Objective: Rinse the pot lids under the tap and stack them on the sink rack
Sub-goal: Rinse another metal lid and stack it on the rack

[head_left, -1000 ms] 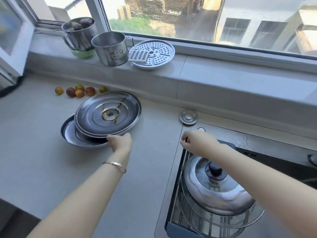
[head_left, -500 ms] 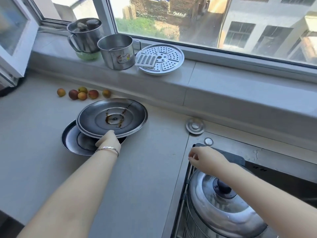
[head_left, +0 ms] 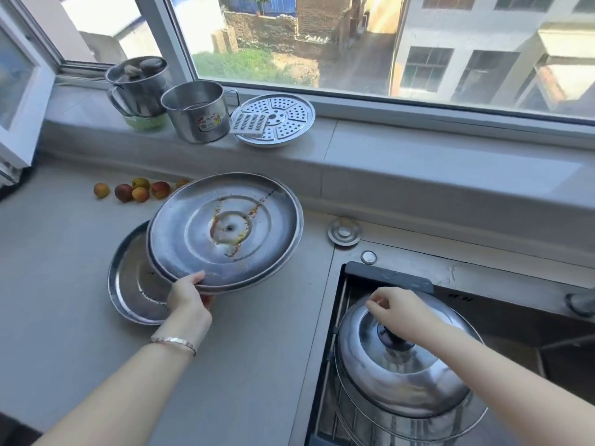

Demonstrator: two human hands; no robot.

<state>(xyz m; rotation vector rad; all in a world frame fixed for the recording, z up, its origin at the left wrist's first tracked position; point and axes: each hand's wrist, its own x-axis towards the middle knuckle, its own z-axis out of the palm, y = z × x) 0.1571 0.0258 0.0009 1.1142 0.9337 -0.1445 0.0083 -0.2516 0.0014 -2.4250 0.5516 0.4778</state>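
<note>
My left hand [head_left: 188, 296] grips the near rim of a large steel lid [head_left: 225, 230], which is tilted up off the counter with its stained underside facing me. A second steel lid [head_left: 135, 284] lies flat on the counter beneath and to the left of it. In the sink at the right, a domed lid with a dark knob [head_left: 402, 371] sits on top of other lids standing in the sink rack [head_left: 341, 407]. My right hand [head_left: 402, 312] hovers over that domed lid with loosely curled fingers and holds nothing.
Two steel mugs [head_left: 196, 114], a perforated steamer plate [head_left: 277, 119] and a small grater stand on the window ledge. Several small fruits [head_left: 135, 191] lie at the back of the counter. A round metal cap [head_left: 344, 231] sits beside the sink's corner.
My left hand has taken hold of the top lid's rim and lifted it, tilted, to the right off the lower lid. My right hand has stayed over the domed lid in the rack.
</note>
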